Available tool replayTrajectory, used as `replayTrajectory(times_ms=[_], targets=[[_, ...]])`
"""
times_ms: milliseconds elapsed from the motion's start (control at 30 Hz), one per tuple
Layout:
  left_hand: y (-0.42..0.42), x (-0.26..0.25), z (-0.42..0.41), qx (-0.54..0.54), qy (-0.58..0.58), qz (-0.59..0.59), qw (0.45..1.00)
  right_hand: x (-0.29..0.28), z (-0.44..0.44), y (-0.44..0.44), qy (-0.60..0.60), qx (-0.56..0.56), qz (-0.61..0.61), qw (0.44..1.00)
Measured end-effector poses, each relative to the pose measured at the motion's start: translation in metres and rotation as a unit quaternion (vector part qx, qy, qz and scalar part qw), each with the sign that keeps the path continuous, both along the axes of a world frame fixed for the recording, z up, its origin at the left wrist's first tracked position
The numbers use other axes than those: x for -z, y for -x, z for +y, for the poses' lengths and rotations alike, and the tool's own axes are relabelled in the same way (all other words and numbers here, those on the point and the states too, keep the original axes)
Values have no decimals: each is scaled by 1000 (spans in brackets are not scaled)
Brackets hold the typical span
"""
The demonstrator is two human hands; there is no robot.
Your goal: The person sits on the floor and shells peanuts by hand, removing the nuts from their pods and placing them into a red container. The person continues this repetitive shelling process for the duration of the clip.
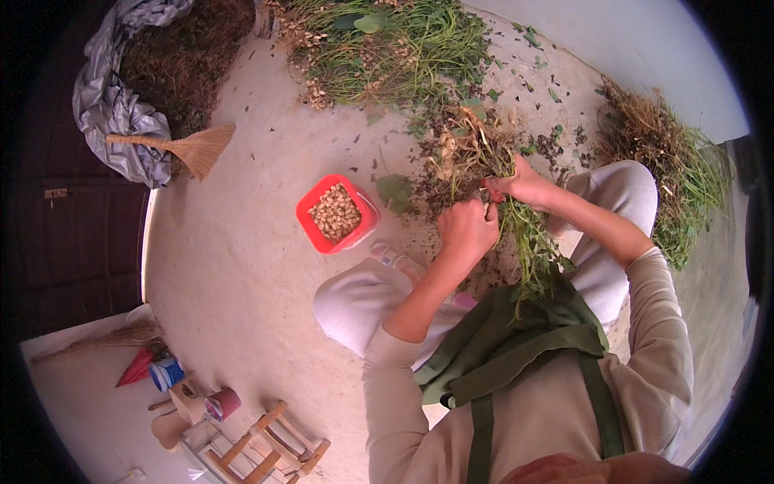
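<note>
Roots up and leaves down, a bunch of peanut plants (526,242) hangs between my knees. My right hand (525,184) is closed around its stems just below the roots. Against the stems, to the left, is my left hand (468,228), a closed fist with thumb and fingertips together; what it pinches is too small to tell. Tangled roots with pale pods (450,148) lie just beyond both hands. To the left, a red square bucket (306,225) stands on the floor, holding loose peanuts in their shells (336,213).
Uprooted peanut plants (387,54) are heaped beyond, with another pile (671,175) at right. A straw hand broom (202,148) rests by a silver tarp (115,115) and dried matter (181,66). Leaves litter the floor. At lower left are a wooden stool (266,451) and a blue-and-white bucket (166,374).
</note>
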State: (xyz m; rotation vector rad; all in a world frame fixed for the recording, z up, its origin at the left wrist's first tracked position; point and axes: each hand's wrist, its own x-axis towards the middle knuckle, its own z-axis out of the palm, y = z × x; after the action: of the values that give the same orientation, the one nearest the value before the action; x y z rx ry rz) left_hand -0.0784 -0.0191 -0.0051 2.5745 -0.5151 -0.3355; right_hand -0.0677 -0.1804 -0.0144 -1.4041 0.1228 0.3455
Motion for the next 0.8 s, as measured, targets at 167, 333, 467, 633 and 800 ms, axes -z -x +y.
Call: replayTrajectory(times_ms=[167,333,467,633,800], targets=[[-8,1,5,-27,192,36,980,-6,-8,-7,-1,29,9,1000],[-20,0,18,-58,177,22,982,-21,-11,-8,66,77,70,992],[-44,4,51,-106,234,62,964,7,-52,-20,27,89,23,995],[-54,-31,61,-144,579,514,616,-7,-43,-16,63,-30,58,996],[-51,-7,49,-125,539,286,783,-3,-35,-7,46,-28,104,993]])
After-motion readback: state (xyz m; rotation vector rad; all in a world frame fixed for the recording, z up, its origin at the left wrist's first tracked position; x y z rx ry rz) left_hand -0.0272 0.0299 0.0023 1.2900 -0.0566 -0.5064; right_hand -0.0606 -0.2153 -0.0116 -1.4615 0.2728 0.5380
